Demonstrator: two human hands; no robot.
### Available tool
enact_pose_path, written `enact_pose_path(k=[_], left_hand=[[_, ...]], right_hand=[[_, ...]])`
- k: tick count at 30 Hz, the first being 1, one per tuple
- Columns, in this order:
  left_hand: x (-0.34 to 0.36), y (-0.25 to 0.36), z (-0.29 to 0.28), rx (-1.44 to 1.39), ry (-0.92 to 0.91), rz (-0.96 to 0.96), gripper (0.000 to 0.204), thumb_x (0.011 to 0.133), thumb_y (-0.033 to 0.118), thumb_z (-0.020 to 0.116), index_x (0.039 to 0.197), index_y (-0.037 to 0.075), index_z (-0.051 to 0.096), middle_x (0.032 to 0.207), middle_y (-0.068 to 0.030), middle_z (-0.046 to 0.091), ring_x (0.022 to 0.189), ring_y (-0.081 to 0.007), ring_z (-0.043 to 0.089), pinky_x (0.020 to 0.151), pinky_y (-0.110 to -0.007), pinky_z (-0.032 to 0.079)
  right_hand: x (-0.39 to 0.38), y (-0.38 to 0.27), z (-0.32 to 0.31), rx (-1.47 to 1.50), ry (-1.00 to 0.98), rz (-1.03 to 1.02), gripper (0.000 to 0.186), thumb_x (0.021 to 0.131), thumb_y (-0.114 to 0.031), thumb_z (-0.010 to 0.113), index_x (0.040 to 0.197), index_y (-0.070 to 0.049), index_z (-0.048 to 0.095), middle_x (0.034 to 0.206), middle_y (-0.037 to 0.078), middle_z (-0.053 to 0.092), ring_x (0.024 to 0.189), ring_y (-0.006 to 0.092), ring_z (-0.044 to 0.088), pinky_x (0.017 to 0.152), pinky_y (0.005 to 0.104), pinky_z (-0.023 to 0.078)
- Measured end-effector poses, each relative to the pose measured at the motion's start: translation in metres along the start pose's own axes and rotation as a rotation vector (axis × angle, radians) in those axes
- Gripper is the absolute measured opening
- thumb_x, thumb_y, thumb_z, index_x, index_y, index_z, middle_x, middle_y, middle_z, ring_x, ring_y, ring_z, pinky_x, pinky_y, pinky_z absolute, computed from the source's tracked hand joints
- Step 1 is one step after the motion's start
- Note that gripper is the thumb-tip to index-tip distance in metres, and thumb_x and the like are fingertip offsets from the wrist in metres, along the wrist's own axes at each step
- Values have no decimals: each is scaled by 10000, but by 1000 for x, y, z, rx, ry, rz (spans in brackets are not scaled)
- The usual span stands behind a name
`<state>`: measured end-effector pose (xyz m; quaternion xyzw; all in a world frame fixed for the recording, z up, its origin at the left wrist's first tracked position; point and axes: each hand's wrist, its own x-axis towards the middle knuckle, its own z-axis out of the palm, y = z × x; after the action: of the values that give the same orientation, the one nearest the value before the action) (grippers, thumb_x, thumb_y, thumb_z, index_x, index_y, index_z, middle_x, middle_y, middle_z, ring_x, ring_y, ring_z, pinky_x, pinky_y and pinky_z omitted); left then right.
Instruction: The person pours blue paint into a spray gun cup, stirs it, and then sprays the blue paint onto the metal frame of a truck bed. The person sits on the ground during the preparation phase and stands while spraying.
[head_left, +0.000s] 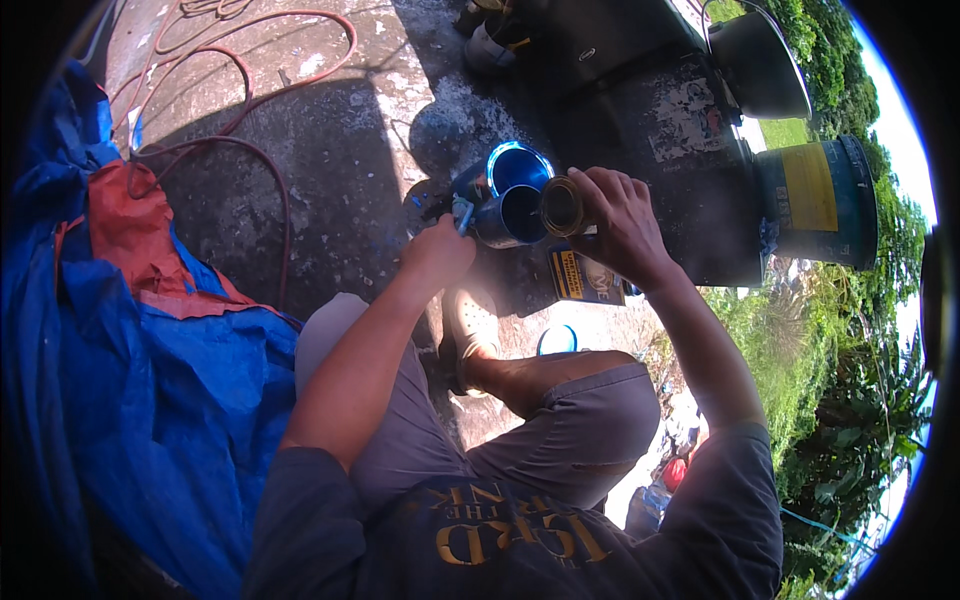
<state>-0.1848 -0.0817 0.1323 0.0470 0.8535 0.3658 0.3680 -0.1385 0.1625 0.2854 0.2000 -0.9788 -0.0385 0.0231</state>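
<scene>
My left hand (440, 254) is closed round a blue-smeared handle or grip beside a metal cup (490, 224) with a blue inside. The cup is tilted, its mouth turned toward my right hand (628, 225). That hand grips a small round tin (563, 207) with a gold-coloured inside, tipped so its rim is close to the cup's mouth. Whether the two rims touch, I cannot tell. Just beyond the cup stands a larger can (520, 165), coated blue inside. A dark rectangular tin (585, 277) with a yellow label sits below my right hand.
A round blue-rimmed lid (557, 340) lies near my foot. Blue and orange tarpaulin (180, 370) is heaped at the left, with a red hose (285, 190) looped over the concrete. A black box-like block (650, 130) and a dark bucket (815, 203) stand at the right.
</scene>
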Motion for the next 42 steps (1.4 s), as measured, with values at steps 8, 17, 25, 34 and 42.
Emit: enact_pose_path(k=[8, 17, 25, 34, 42], left_hand=[[-1, 3, -1, 16, -10, 2, 539, 898, 325, 523, 1361, 49, 546, 1233, -280, 682, 1191, -474, 628, 1039, -546, 469], [-3, 5, -6, 30, -44, 9, 496, 927, 313, 511, 1325, 19, 532, 1238, -271, 683, 1192, -455, 642, 1033, -535, 483], [10, -3, 11, -7, 20, 49, 487, 890, 317, 518, 1299, 56, 567, 1174, -298, 685, 1141, -506, 624, 996, -562, 475], [17, 4, 11, -17, -45, 32, 510, 912, 339, 522, 1330, 47, 547, 1230, -298, 670, 1167, -508, 620, 1012, -560, 468], [34, -18, 11, -130, 13, -20, 444, 880, 310, 552, 1221, 30, 604, 1040, -260, 709, 1012, -434, 676, 907, -510, 489]], right_hand=[[-2, -1, -2, -20, -25, 0, 947, 677, -225, 916, 1485, -155, 427, 1351, 123, 539, 1276, 344, 527, 1048, 505, 382], [-4, 1, -1, -36, -37, -2, 942, 686, -215, 914, 1487, -150, 424, 1355, 127, 537, 1282, 344, 526, 1062, 508, 377], [-13, 1, 10, 89, 8, 105, 943, 712, -226, 912, 1501, -150, 400, 1390, 139, 547, 1315, 380, 528, 1089, 520, 390], [-57, 6, 64, 837, 288, 649, 905, 771, -280, 906, 1484, -95, 380, 1382, 183, 573, 1325, 302, 564, 1099, 454, 456], [-111, 29, 185, 918, 395, 1067, 869, 756, -182, 878, 1435, 9, 371, 1311, 196, 582, 1258, 287, 580, 1084, 391, 460]])
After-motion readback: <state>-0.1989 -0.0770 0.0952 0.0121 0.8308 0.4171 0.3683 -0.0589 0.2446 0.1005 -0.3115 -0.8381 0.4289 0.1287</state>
